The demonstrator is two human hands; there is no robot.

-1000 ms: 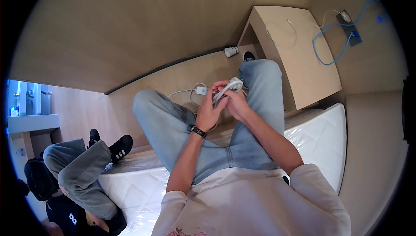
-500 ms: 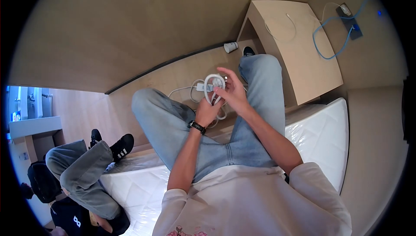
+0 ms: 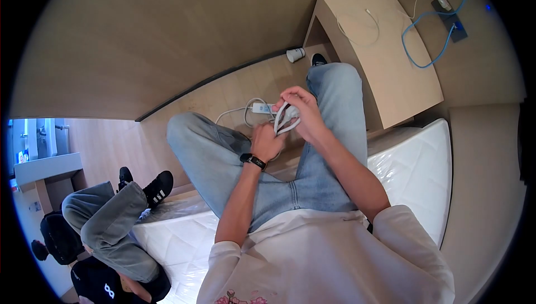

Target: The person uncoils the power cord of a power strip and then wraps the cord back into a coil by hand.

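Note:
Between my knees, both hands hold a looped white power cable (image 3: 281, 121). My left hand (image 3: 268, 141), below a dark wristband, is closed around the lower end of the loops. On the right, my right hand (image 3: 306, 109) has its fingers curled over the upper part of the loops. A white plug (image 3: 291, 113) shows between the loops and my right palm. Just past my hands lies a white power strip (image 3: 262, 108), with its cord curving out to the left on the floor. The cable's lower part is hidden behind my left hand.
A wooden cabinet (image 3: 391, 69) with a thin white cable (image 3: 378, 27) stands at the right. A blue cable (image 3: 403, 39) runs to a wall socket (image 3: 450, 20). A white cup (image 3: 295, 55) lies by the wall. Another person (image 3: 114, 231) sits left on the plastic-wrapped mattress (image 3: 181, 248).
My right hand has turned inward, and its fingers have closed over the loops. The round coil now looks narrower and tilted. My left hand stays low on it.

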